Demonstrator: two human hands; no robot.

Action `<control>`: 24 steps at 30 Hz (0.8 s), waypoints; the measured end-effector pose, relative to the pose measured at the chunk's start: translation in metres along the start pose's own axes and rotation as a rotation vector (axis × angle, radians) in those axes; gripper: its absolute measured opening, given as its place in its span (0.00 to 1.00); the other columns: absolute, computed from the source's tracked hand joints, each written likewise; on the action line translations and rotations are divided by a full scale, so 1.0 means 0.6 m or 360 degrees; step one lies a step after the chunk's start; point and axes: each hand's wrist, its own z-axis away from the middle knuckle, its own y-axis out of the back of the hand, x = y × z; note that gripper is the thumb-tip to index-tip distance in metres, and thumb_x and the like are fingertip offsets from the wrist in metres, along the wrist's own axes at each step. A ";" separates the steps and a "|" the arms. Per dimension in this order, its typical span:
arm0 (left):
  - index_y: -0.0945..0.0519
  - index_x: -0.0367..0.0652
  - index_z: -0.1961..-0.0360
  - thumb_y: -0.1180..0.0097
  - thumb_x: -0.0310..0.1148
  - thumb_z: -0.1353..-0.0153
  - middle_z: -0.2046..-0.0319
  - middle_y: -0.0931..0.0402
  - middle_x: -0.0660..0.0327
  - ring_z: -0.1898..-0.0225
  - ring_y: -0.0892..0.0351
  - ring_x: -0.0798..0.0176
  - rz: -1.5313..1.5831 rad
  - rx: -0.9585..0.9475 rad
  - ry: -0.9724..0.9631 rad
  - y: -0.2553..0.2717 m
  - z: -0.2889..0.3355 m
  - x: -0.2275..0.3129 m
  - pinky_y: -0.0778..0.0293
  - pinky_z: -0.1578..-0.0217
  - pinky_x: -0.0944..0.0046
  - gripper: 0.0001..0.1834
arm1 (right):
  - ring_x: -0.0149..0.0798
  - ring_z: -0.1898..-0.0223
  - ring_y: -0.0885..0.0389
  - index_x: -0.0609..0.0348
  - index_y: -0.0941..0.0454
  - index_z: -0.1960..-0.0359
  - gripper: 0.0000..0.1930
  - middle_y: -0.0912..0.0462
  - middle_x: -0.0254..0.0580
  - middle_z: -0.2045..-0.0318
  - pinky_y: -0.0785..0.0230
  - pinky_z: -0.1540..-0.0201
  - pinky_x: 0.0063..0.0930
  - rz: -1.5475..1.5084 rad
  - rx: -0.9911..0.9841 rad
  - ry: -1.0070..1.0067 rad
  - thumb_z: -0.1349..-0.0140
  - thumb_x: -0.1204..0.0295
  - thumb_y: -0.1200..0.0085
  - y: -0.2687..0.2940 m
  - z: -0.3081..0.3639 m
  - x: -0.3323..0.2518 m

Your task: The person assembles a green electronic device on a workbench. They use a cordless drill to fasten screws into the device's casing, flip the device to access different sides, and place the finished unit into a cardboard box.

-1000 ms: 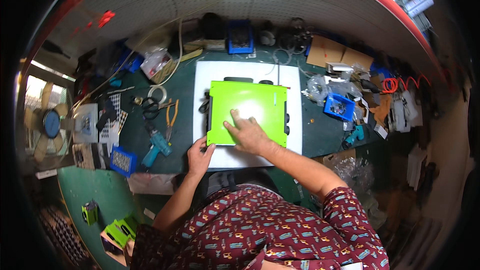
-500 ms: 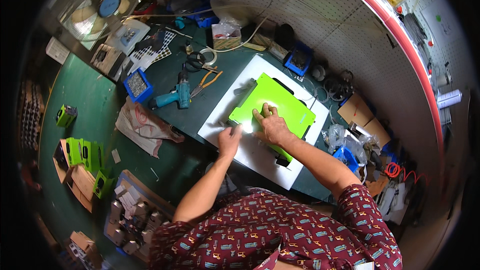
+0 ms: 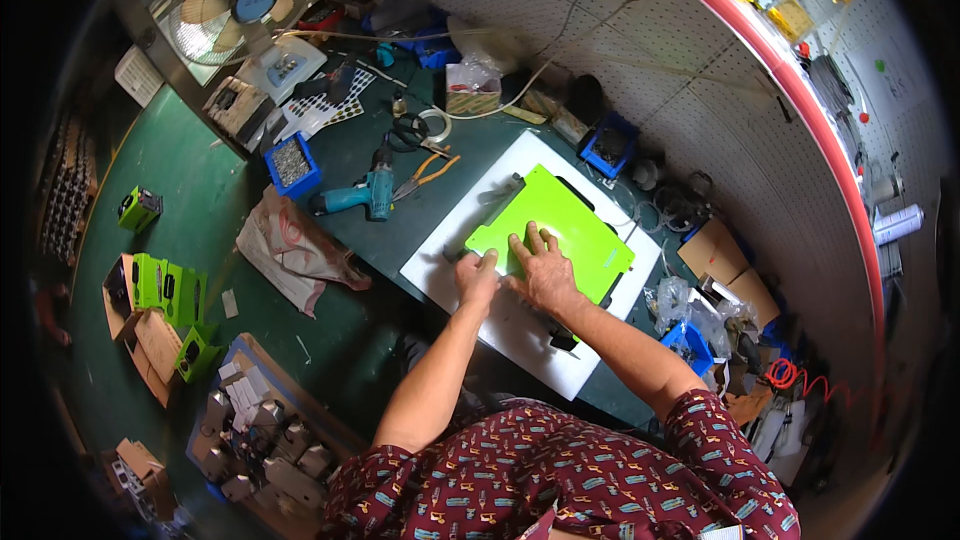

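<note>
A bright green, flat metal case (image 3: 565, 208) lies on a white foam sheet (image 3: 435, 240) on the dark green bench. My right hand (image 3: 543, 275) rests on the case's top near its front side, fingers spread and lying flat. At the near left edge of the case is my left hand (image 3: 477, 278), with its fingers curled and the thumb up against the edge. The undersides of the left fingers are hidden. Dark parts show along the far side of the case and beneath its near right corner.
Left of the foam lie a teal cordless drill (image 3: 375, 190), orange-handled pliers (image 3: 430, 175) and a blue bin of screws (image 3: 292, 165). A second blue bin (image 3: 608, 145) stands behind. Cartons, plastic bags and a red coiled hose (image 3: 787, 374) crowd the right; green units (image 3: 170, 290) sit lower left.
The view has shifted a little. My left hand has slid slightly right along the case edge, closer to the right hand. The right hand stays flat on the case.
</note>
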 end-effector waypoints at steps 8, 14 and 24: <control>0.24 0.40 0.54 0.43 0.37 0.25 0.74 0.24 0.63 0.77 0.22 0.68 0.0015 -0.0311 0.0138 0.040 -0.019 0.018 0.26 0.79 0.68 0.11 | 0.66 0.25 0.40 0.65 0.28 0.32 0.41 0.38 0.68 0.28 0.45 0.29 0.69 -0.0388 0.0334 -0.0068 0.39 0.47 0.37 -0.045 0.023 -0.015; 0.24 0.46 0.56 0.40 0.47 0.27 0.75 0.26 0.68 0.77 0.28 0.74 -0.0232 -0.0501 0.0245 0.062 -0.020 0.055 0.31 0.77 0.73 0.15 | 0.53 0.53 0.17 0.66 0.17 0.56 0.10 0.14 0.51 0.60 0.23 0.49 0.41 -0.1217 0.1486 -0.0530 0.36 0.75 0.41 -0.031 0.166 0.038; 0.26 0.47 0.66 0.44 0.48 0.25 0.77 0.26 0.66 0.79 0.27 0.70 -0.0885 -0.0653 0.0325 0.149 0.022 0.093 0.29 0.79 0.70 0.18 | 0.60 0.62 0.12 0.64 0.13 0.61 0.11 0.12 0.57 0.67 0.19 0.57 0.46 -0.0882 0.1703 -0.2540 0.41 0.70 0.38 -0.302 0.534 0.323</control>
